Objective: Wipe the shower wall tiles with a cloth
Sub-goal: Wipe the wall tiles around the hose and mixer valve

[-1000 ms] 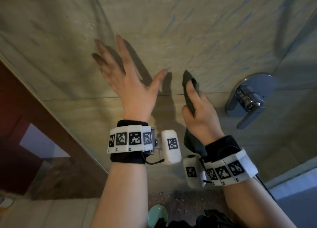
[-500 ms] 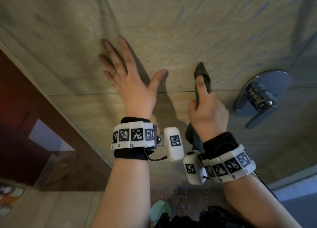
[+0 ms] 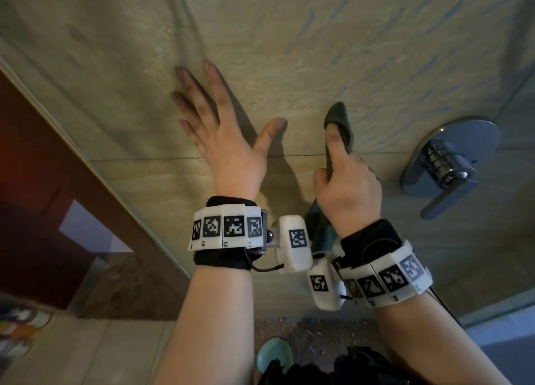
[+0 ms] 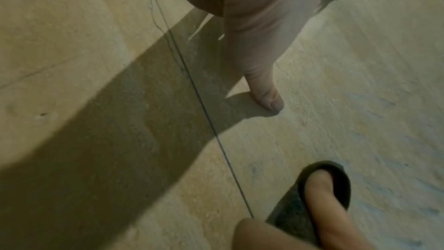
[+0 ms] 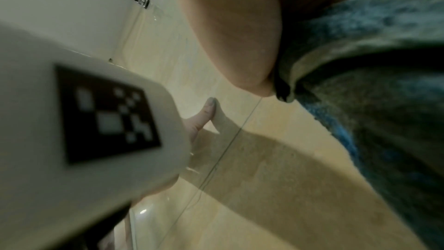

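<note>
Right hand (image 3: 346,182) grip is curled round the dark cloth (image 3: 339,124), thumb pinning it against the wall tiles (image 3: 289,37) beside the chrome valve handle (image 3: 445,164). Left hand (image 3: 228,141) is splayed flat on the tile, holding nothing. Advise firm, overlapping strokes across the grout line. No containers observed.

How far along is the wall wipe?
Done: cannot tell; no tile looks visibly cleaner. In hand: the right hand grips the dark cloth, thumb pressing it against the wall tiles above the grout line, while the left hand lies flat on the tile. Left: tiles near the shower handle, bluish streaks above.
</note>
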Available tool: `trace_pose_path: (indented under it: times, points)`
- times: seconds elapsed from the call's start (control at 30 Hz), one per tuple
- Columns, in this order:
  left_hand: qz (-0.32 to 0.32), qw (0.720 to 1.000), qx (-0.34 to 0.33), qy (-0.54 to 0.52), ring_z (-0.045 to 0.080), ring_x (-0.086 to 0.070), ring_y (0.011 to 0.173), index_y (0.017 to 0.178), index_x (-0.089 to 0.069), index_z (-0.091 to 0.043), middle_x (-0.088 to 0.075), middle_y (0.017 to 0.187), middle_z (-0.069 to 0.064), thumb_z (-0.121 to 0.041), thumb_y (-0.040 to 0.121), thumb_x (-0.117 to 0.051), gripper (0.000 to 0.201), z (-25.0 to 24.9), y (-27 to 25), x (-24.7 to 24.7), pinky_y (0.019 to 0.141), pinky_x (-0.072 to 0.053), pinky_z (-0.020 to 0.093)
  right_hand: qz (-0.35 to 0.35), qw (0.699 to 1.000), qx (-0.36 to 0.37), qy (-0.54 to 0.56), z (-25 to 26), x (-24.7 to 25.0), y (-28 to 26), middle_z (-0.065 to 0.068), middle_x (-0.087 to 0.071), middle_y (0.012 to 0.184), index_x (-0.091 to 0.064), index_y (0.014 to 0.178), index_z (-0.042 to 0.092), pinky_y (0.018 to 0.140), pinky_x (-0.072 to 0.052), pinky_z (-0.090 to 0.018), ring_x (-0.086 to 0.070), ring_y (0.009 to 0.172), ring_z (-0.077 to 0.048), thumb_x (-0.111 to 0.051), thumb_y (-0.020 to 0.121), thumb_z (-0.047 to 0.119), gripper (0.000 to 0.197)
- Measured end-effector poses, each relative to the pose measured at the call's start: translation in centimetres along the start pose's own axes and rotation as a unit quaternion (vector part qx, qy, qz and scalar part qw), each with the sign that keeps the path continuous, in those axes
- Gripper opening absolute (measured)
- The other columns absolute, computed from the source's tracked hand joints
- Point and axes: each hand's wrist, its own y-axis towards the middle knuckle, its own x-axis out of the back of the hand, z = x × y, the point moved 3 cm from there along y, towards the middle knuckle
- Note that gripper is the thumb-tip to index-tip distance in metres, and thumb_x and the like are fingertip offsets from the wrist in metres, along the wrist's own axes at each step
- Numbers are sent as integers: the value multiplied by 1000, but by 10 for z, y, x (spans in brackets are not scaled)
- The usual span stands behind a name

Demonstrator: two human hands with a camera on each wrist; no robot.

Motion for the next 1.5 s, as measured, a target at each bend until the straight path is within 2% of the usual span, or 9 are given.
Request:
trace_pose_path:
  times: [0.17, 0.33, 0.53, 0.7, 0.83, 0.93, 1.0, 1.23, 1.5]
  points:
    - [-6, 1000, -7, 5, 48, 5, 144, 153, -10, -3, 2, 158, 28, -66, 78, -64, 112, 0, -1, 1, 115, -3, 60, -40, 999, -37, 1, -2, 11, 0, -14, -56, 101, -1, 151, 30, 64, -33, -35, -58, 86, -35, -44, 90, 22, 75]
    - [-6, 1000, -6, 11, 48, 5, 144, 153, -10, -2, 2, 158, 28, -66, 78, -64, 112, -1, -1, 0, 115, -3, 60, -8, 999, -51, 10, 1, 4, -4, -9, -51, 87, 9, 150, 17, 64, -33, -33, -58, 83, -34, -44, 90, 22, 80]
    - [3, 1000, 2, 10, 45, 9, 145, 153, -5, -6, 7, 159, 25, -68, 78, -61, 113, -1, -1, 1, 115, -1, 57, 37, 999, -4, 20, 11, -13, -10, -13, -56, 103, 6, 151, 26, 67, -38, -34, -57, 87, -29, -45, 92, 23, 77]
    - [7, 1000, 3, 15, 46, 9, 144, 153, -5, -6, 7, 158, 25, -68, 78, -61, 113, -2, -1, 3, 115, -1, 58, 6, 1000, 2, 10, 3, 0, -7, -13, -54, 105, -6, 150, 35, 67, -36, -33, -56, 88, -30, -45, 92, 23, 70]
    - [13, 1000, 8, 16, 45, 9, 145, 154, -4, -7, 8, 159, 24, -68, 78, -60, 112, -3, -2, 4, 116, -2, 60, -20, 999, -43, 12, -8, 8, -6, -15, -55, 104, 0, 151, 30, 66, -36, -35, -56, 84, -32, -44, 92, 22, 74]
    - [12, 1000, 15, 8, 45, 8, 145, 154, -5, -6, 7, 159, 24, -66, 79, -61, 111, -4, -3, 3, 115, -3, 59, -6, 998, -53, 17, -8, 2, -9, -14, -58, 101, 7, 151, 21, 64, -34, -33, -49, 76, -28, -44, 92, 21, 78]
    - [12, 1000, 23, 0, 46, 8, 145, 153, -5, -6, 7, 159, 24, -64, 80, -62, 110, -6, -5, 1, 114, -3, 59, 12, 998, -49, 24, -7, -6, -12, -14, -59, 102, 9, 151, 19, 65, -35, -32, -54, 81, -30, -44, 92, 22, 79]
    - [21, 999, 39, -16, 45, 9, 145, 153, -2, -7, 9, 159, 22, -59, 84, -63, 106, -10, -9, 0, 115, -1, 54, 72, 997, -3, 26, 0, -24, -17, -12, -55, 108, 1, 151, 32, 70, -41, -34, -57, 89, -27, -47, 92, 22, 76]
    - [24, 999, 46, -3, 44, 8, 145, 153, -2, -8, 9, 160, 20, -59, 84, -62, 105, -10, -10, 1, 115, -2, 53, -18, 998, -56, 35, -21, -4, -12, -16, -53, 107, -5, 151, 30, 68, -33, -34, -56, 89, -34, -44, 92, 21, 71]
